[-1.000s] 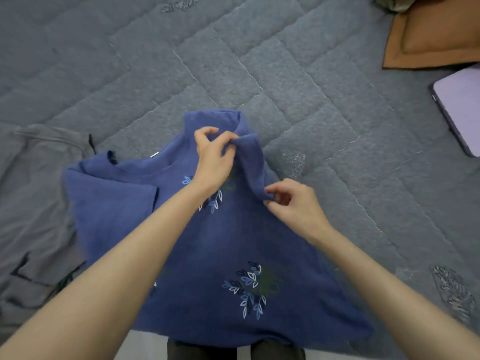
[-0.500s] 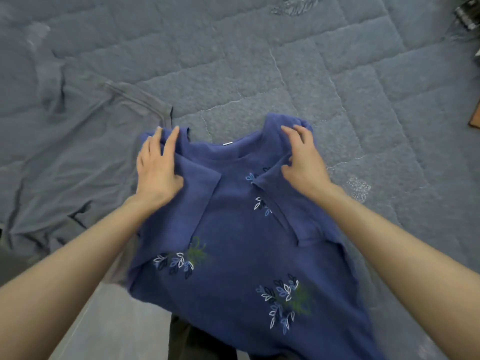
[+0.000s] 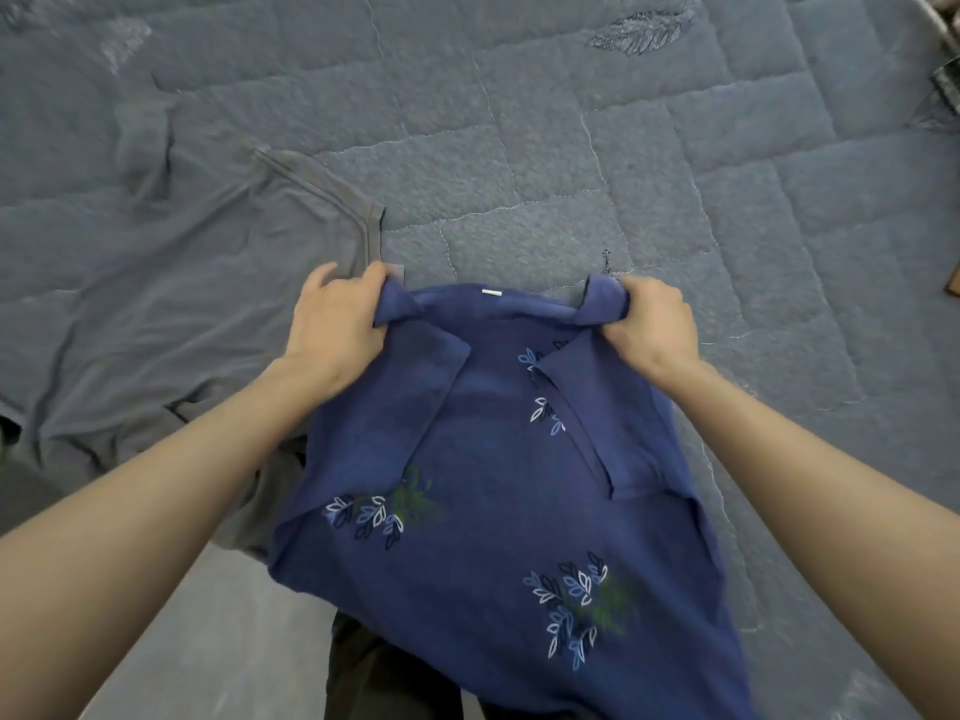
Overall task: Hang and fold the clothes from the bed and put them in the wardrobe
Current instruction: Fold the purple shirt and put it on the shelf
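1. Nearest: the lower part of the blue leaf-print T-shirt (image 3: 493, 511) hangs past the bed edge, over the person's dark trousers (image 3: 384, 678). Risk: hanging weight could drag the shirt off the bed if the grip loosens.
2. Mid-shirt: the left sleeve (image 3: 410, 387) and the right sleeve (image 3: 597, 423) are both folded inward over the body. They lie loose, so a fast lift or fold could flip them open.
3. Shoulders: the left hand (image 3: 337, 324) is curled round the left shoulder corner and the right hand (image 3: 649, 324) is bunched round the right one. Both hold cloth. A white neck label (image 3: 491, 292) sits between them.
4. Just beside the left hand: a grey T-shirt (image 3: 156, 314), spread flat, its neckband close by. Fingers could snag it and drag it along.
5. Far: the quilted grey bedspread (image 3: 571, 148) under both shirts. Wardrobe not in view.
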The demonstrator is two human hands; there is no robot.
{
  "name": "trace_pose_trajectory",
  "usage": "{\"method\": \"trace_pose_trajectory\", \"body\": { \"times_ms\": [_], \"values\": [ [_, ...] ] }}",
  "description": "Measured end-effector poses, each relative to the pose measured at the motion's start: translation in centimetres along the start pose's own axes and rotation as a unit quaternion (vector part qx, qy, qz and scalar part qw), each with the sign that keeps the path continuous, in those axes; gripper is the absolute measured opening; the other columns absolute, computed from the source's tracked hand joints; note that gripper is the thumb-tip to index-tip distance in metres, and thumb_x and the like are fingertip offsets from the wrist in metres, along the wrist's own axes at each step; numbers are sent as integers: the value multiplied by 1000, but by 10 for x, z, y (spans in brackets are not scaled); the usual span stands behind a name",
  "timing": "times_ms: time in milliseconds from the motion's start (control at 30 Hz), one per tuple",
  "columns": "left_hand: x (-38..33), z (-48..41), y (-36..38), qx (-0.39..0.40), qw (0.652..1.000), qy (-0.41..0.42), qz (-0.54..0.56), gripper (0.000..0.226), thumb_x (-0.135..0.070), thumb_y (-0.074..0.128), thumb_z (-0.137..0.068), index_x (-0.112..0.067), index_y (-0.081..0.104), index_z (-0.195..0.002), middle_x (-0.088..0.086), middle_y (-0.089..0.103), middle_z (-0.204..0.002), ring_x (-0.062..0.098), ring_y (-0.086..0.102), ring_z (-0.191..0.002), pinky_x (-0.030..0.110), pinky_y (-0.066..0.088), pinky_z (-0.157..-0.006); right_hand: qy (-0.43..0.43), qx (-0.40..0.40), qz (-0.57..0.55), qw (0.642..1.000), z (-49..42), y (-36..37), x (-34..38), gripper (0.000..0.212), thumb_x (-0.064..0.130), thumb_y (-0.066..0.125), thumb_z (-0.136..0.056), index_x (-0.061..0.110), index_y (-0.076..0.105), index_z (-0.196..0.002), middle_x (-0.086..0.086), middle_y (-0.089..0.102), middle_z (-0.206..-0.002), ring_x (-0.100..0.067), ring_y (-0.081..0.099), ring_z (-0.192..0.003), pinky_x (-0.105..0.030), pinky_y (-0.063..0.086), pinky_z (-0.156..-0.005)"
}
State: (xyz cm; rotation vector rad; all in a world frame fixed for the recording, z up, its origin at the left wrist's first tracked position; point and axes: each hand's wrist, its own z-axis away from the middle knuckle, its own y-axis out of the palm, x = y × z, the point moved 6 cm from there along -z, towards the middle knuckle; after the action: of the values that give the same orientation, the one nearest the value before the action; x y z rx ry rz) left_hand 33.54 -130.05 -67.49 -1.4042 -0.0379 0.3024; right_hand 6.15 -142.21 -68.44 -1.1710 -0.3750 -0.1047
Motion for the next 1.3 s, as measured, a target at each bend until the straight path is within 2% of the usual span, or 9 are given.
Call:
{"method": "trace_pose_trajectory", "body": {
  "times_ms": [100,300,500,633,733,833,967,1100,1300],
  "values": [
    [-13,31,-20,-34,999,36,18,30,-2,63,-71,-6,55,-101,21,63,-79,43,57,-74,44,40,-62,-10,-48,-34,998,30,-16,-10,6,10,54,-76,16,52,-77,-15,67,-89,-41,57,-82,-35,36,-60],
    [-37,122,-14,-27,997,69,23,32,5,71,-58,-5,60,-86,16,62,-68,38,59,-59,37,40,-44,-39,-52,-18,998,117,-10,-47,14,1,52,-74,14,48,-73,-16,65,-80,-43,55,-72,-36,31,-54],
    [-52,202,51,177,979,97,-14,23,-24,60,-81,-19,56,-104,2,66,-94,26,62,-89,36,45,-73,7,124,87,988,196,40,-96,10,10,51,-80,18,47,-85,-10,62,-104,-38,58,-93,-37,41,-63],
    [-43,230,67,250,967,37,-29,43,-72,49,-75,-32,61,-87,-13,50,-85,12,53,-88,28,34,-71,22,339,286,896,227,63,-110,26,21,51,-88,22,53,-114,-7,44,-126,-33,57,-108,-34,42,-80],
    [-45,222,49,127,990,-16,61,41,-57,53,-86,-20,65,-73,-4,54,-80,20,56,-78,31,42,-63,-16,274,315,908,222,53,-88,26,20,49,-86,22,60,-109,-4,58,-118,-29,60,-104,-30,39,-72],
    [-53,196,30,13,997,-3,76,19,-24,61,-89,-11,67,-101,10,58,-109,33,56,-96,43,45,-76,-79,112,202,970,203,35,-51,23,13,48,-84,20,58,-104,-5,58,-110,-31,59,-96,-30,34,-61],
    [-59,162,45,62,997,-14,48,44,-26,49,-97,-11,43,-138,8,36,-147,25,33,-136,40,27,-109,-100,82,44,991,165,36,-28,51,2,51,-80,24,50,-126,-6,37,-135,-32,57,-93,-33,40,-64],
    [-48,142,64,118,990,-53,-53,42,-39,38,-100,-14,39,-133,6,43,-133,25,42,-122,37,25,-102,-1,139,22,990,127,50,-43,61,0,55,-79,24,43,-133,-12,31,-132,-35,61,-90,-34,46,-80],
    [-33,135,59,162,971,-52,-167,23,-22,49,-96,-15,42,-117,4,56,-117,24,53,-109,36,31,-92,48,187,83,978,116,46,-53,13,18,64,-79,21,51,-80,-17,68,-87,-33,67,-78,-34,54,-77]
  ]
}}
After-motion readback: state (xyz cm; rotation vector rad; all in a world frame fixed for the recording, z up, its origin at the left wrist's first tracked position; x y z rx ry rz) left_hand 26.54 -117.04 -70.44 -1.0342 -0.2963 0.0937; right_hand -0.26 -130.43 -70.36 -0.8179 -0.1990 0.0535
